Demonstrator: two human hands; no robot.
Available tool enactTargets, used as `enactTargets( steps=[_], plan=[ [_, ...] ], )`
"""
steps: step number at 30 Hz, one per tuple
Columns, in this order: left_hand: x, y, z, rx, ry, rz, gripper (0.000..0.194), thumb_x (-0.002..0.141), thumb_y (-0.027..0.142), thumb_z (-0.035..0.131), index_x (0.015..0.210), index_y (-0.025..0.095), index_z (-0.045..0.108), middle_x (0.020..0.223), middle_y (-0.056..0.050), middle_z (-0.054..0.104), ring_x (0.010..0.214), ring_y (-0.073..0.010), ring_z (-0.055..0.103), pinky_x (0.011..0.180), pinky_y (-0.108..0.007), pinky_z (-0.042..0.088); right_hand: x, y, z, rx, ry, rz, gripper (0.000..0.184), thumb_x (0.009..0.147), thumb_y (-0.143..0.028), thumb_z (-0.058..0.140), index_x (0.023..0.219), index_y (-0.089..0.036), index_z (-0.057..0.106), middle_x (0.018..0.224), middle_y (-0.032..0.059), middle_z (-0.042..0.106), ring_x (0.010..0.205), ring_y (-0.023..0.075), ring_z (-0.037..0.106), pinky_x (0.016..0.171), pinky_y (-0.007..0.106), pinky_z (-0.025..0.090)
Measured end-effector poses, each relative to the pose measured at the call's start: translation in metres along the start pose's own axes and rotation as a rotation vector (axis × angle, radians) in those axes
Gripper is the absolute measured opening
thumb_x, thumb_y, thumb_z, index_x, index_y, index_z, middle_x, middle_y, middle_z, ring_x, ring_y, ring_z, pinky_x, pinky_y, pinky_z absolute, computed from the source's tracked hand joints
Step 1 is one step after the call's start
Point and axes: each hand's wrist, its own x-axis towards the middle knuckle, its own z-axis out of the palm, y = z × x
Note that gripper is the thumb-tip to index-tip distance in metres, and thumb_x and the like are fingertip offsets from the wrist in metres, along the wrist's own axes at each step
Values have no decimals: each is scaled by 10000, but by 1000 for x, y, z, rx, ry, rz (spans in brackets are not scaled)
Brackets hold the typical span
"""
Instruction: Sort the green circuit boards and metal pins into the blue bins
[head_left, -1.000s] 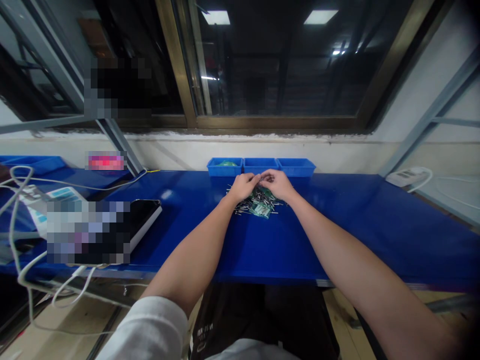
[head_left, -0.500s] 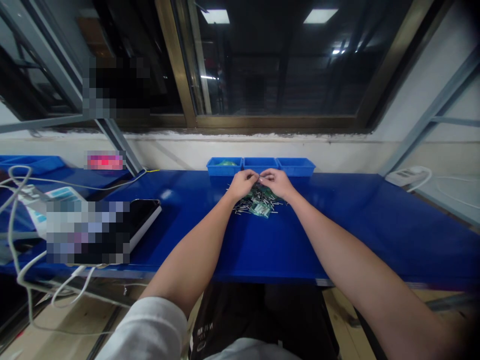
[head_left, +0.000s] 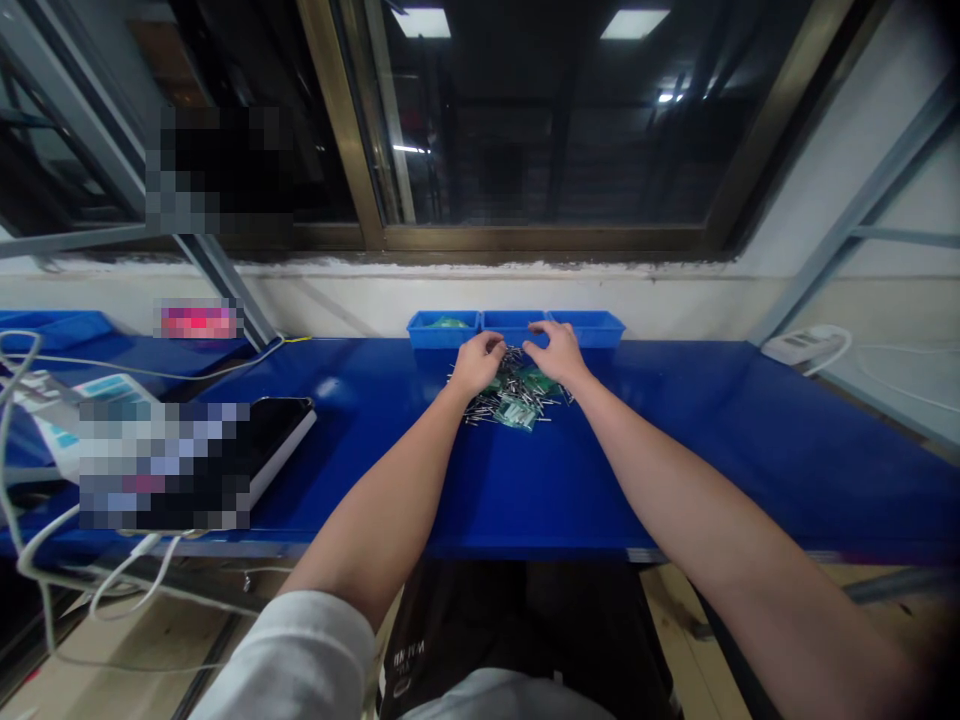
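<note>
A heap of small green circuit boards and metal pins [head_left: 516,402] lies on the blue table [head_left: 675,440], just in front of three small blue bins [head_left: 516,328]. My left hand [head_left: 477,362] rests on the heap's left side with its fingers curled together; what they hold is too small to make out. My right hand [head_left: 556,355] hovers over the heap's far right side, near the middle bin, with its fingers spread and curved and nothing visible in them.
The left bin [head_left: 442,327] holds something green. A black-and-white flat device [head_left: 281,430] and white cables [head_left: 45,540] lie at the left. A white power strip [head_left: 806,347] sits at the far right. A window runs behind the table.
My hands were pinched together over the heap; they have drawn apart. The right hand opened and moved toward the bins. The view shifted slightly.
</note>
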Motion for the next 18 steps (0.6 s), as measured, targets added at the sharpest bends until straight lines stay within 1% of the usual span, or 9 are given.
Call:
enactTargets(
  steps=[2,4,6,8,11,13,15,18],
  plan=[
    [0,-3,1,77,-18,-1,270,832,267,490,1039,152,621,1019,-68,669,934,-180,606,869,-288,449,1,0,1,-205,-34,-3,458,738,-358,545,1163,-189,576,1201,95,574,1111,323,417,905,482,346],
    [0,-5,3,159,-49,21,277,832,271,491,1052,154,611,1045,-78,660,960,-189,600,882,-295,446,2,1,2,-333,-93,16,568,759,-379,521,1295,-198,467,1340,98,465,1144,350,370,903,504,328],
    [0,-6,5,236,-81,50,283,832,278,490,1059,153,603,1059,-88,651,972,-198,594,883,-302,445,3,2,4,-420,-169,36,642,773,-392,498,1370,-201,361,1424,98,361,1158,360,348,901,516,319],
    [0,-7,7,300,-106,70,280,831,285,486,1054,157,598,1060,-92,644,976,-207,591,876,-311,446,4,3,6,-477,-237,63,665,791,-413,466,1399,-201,303,1464,93,294,1170,363,333,904,527,311],
    [-1,-7,8,361,-137,100,263,833,290,476,1028,163,600,1035,-89,644,978,-213,584,867,-316,446,4,6,8,-516,-306,95,640,821,-473,402,1397,-208,311,1487,76,250,1188,367,317,919,545,296],
    [-2,-7,8,380,-153,121,258,835,290,470,1017,162,601,1020,-88,645,975,-210,581,863,-313,445,4,7,9,-518,-321,104,631,831,-508,372,1388,-215,331,1493,69,240,1197,372,311,925,557,290],
    [-2,-7,8,392,-162,129,259,837,292,467,1019,163,599,1021,-87,644,974,-206,579,860,-309,445,4,8,9,-509,-313,102,635,833,-530,364,1384,-216,341,1491,70,245,1198,375,313,926,564,290],
    [-3,-7,8,398,-172,126,269,838,297,467,1035,166,594,1032,-85,642,981,-206,578,863,-308,444,4,10,10,-483,-269,92,656,825,-548,380,1385,-210,341,1484,78,261,1189,377,326,924,564,301]
  ],
)
